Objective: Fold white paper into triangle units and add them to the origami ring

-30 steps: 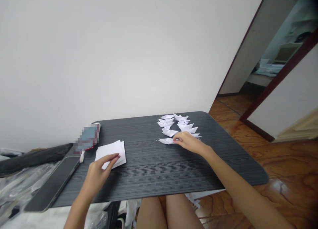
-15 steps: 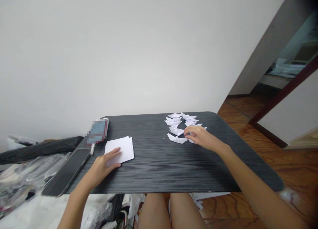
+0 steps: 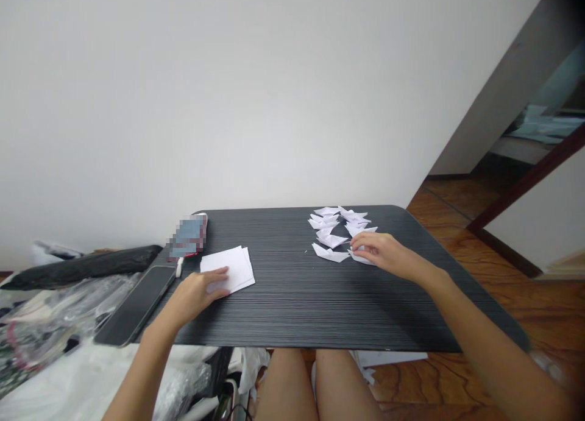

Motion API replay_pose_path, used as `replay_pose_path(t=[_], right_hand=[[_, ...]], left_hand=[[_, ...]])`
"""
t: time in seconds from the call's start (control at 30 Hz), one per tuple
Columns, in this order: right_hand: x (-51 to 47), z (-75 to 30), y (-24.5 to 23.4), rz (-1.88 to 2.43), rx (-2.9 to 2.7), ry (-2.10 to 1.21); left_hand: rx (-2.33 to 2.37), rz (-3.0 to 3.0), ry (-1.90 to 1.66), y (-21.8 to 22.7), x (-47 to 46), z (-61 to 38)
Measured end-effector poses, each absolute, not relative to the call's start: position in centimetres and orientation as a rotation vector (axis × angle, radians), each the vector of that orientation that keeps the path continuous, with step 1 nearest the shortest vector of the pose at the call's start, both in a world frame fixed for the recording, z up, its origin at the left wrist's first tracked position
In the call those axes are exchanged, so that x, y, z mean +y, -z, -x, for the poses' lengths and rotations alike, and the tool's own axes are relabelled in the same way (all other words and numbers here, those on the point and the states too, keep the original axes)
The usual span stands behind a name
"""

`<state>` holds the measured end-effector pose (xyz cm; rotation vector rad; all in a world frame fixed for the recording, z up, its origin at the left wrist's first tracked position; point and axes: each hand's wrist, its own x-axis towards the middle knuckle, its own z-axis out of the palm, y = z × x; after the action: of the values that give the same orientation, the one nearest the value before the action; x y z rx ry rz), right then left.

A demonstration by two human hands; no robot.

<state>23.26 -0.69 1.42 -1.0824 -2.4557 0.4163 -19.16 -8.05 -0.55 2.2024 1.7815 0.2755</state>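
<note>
On the left, a small stack of white paper sheets lies on the dark table. My left hand rests on its near left corner, fingers stretched and thumb apart. Over on the right, folded white paper boats stand in two columns. My right hand has its fingertips closed on the paper boat at the near end of the right column. Its fingers hide part of that boat.
A dark phone lies at the table's left edge, near a pixelated object and a small white item. Plastic-wrapped things are heaped left of the table. A white wall stands behind it.
My right hand has shifted slightly right, and more of the boat under its fingers shows. My left hand stays on the sheets. The whole view has moved a little.
</note>
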Motion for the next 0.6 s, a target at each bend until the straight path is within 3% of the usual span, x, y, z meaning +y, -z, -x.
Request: replay_pose_path(t=[0.5,0.6], right_hand=[[-2.3,-23.5,-1.9,1.137,-2.415,-0.521],[-3.6,-21.0,-2.0,1.151,-2.242,-0.761]], left_hand=[[1.753,-2.240,-0.493,0.4,-8.7,18.9],[1.833,-2.257,-0.600,0.4,-8.9,18.5]])
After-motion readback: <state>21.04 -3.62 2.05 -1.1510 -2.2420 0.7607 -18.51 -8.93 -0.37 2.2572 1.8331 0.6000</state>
